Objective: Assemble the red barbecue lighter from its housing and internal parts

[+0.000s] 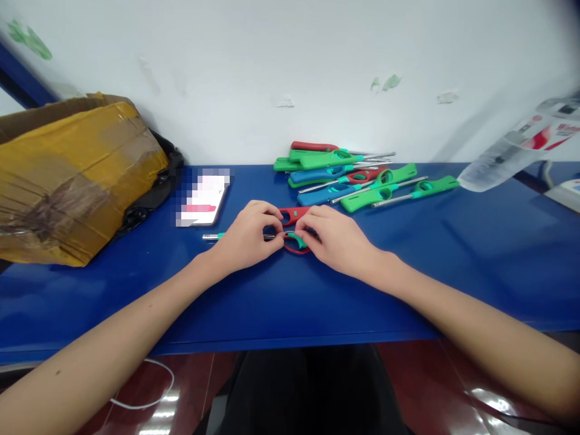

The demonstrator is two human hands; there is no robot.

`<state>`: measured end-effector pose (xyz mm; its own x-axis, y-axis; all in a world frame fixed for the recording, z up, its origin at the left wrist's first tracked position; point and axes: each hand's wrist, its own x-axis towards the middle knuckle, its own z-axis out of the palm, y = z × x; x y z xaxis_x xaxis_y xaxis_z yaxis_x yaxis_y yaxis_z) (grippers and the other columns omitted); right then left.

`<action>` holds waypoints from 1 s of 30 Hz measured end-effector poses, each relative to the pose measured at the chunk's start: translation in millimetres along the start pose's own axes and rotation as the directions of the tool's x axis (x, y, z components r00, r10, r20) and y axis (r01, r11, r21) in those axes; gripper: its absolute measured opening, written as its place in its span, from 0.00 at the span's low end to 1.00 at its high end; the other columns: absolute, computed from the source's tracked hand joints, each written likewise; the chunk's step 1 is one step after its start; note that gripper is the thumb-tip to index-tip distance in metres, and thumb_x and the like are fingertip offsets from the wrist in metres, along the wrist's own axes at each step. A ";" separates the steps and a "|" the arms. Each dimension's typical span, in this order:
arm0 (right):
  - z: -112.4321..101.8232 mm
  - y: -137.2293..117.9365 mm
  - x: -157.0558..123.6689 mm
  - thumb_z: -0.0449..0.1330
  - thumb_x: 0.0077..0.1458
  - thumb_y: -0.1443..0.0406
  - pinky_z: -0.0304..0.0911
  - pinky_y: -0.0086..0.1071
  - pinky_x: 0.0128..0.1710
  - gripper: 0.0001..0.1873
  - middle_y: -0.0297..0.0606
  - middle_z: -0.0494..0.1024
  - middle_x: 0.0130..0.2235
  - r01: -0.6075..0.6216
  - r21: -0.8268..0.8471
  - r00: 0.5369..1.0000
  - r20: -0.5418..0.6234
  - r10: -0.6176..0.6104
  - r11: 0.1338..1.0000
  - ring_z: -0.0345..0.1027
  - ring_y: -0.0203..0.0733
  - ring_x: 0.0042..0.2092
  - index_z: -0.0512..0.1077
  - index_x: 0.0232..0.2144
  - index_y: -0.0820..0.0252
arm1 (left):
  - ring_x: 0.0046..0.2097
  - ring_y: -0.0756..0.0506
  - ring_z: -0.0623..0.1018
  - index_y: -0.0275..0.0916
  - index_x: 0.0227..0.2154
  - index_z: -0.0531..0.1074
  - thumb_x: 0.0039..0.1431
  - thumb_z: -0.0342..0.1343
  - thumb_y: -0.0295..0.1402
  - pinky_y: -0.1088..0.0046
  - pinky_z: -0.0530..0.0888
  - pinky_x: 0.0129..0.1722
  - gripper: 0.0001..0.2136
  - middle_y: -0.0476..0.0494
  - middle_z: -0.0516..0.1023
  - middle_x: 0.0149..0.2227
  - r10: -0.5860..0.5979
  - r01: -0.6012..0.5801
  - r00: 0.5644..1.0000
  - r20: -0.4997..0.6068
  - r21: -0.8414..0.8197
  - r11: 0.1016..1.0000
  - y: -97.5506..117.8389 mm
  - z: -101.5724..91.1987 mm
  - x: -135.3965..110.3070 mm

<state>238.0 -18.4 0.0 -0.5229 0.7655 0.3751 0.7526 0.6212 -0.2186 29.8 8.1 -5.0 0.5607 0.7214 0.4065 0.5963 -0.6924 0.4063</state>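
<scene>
My left hand and my right hand meet over the middle of the blue table, fingers curled in. Between their fingertips is a red stick lighter with a teal trigger, and both hands pinch it. Its metal tube points left and comes out past my left hand. Just behind, a second red casing piece lies close to the fingertips, partly covered by my right hand. My fingers hide much of the lighter's handle, and small parts there cannot be made out.
A heap of green, blue and red stick lighters lies against the wall. A phone lies left of it. Farther left stands a taped cardboard box beside a black plastic bag. A clear bottle is at the right.
</scene>
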 end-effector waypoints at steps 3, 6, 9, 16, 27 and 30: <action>-1.5 -1.5 0.4 0.53 0.63 0.69 0.64 0.34 0.42 0.09 0.42 0.78 0.37 0.018 -0.064 0.999 0.030 -0.016 0.998 0.69 0.44 0.41 0.73 0.33 0.62 | 0.46 0.42 0.74 0.38 0.25 0.77 0.54 0.58 0.29 0.63 0.72 0.49 0.05 0.42 0.77 0.41 0.001 -0.001 1.000 -0.003 0.005 1.000 -0.3 0.9 0.0; -3.4 -4.8 1.2 0.50 0.66 0.69 0.63 0.36 0.42 0.13 0.45 0.77 0.38 0.020 -0.153 0.997 0.075 -0.009 0.988 0.68 0.46 0.41 0.73 0.34 0.64 | 0.46 0.42 0.74 0.38 0.25 0.77 0.55 0.58 0.30 0.62 0.73 0.49 0.06 0.42 0.77 0.41 -0.008 0.008 1.000 -0.007 0.020 1.000 -0.4 1.1 0.2; -4.8 -7.7 2.1 0.49 0.65 0.70 0.62 0.38 0.43 0.13 0.46 0.77 0.40 0.037 -0.218 0.993 0.114 -0.013 0.975 0.67 0.47 0.41 0.73 0.35 0.64 | 0.47 0.42 0.74 0.38 0.25 0.77 0.55 0.57 0.31 0.62 0.73 0.49 0.06 0.42 0.77 0.41 -0.006 0.006 1.000 -0.011 0.027 1.000 -0.3 1.0 0.0; -6.7 -5.6 7.3 0.50 0.64 0.73 0.59 0.37 0.40 0.11 0.46 0.75 0.40 0.116 -0.265 0.979 0.192 -0.066 0.957 0.66 0.47 0.41 0.73 0.37 0.63 | 0.47 0.41 0.73 0.39 0.26 0.77 0.55 0.57 0.31 0.61 0.73 0.49 0.05 0.42 0.76 0.42 0.006 -0.005 1.000 -0.007 0.030 1.000 -0.2 0.9 -0.4; -7.4 0.2 6.3 0.51 0.64 0.72 0.55 0.37 0.38 0.13 0.44 0.76 0.41 0.229 -0.295 0.972 0.114 -0.204 0.928 0.66 0.45 0.40 0.76 0.38 0.62 | 0.47 0.41 0.74 0.39 0.26 0.77 0.54 0.58 0.30 0.61 0.72 0.50 0.05 0.41 0.76 0.41 0.001 0.000 1.000 -0.021 0.037 0.999 -0.4 1.0 -0.7; -5.4 4.6 3.8 0.51 0.64 0.71 0.58 0.36 0.40 0.14 0.42 0.78 0.43 0.237 -0.214 0.972 0.062 -0.229 0.948 0.67 0.44 0.42 0.77 0.40 0.58 | 0.47 0.42 0.74 0.38 0.26 0.77 0.54 0.58 0.31 0.61 0.73 0.49 0.05 0.41 0.76 0.41 0.001 0.000 1.000 -0.030 0.034 0.999 -0.5 1.4 -1.0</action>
<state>241.6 -13.5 5.4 -0.7049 0.6120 0.3586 0.6750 0.7341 0.0740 29.7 7.8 -6.8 0.5440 0.7199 0.4311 0.6152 -0.6916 0.3784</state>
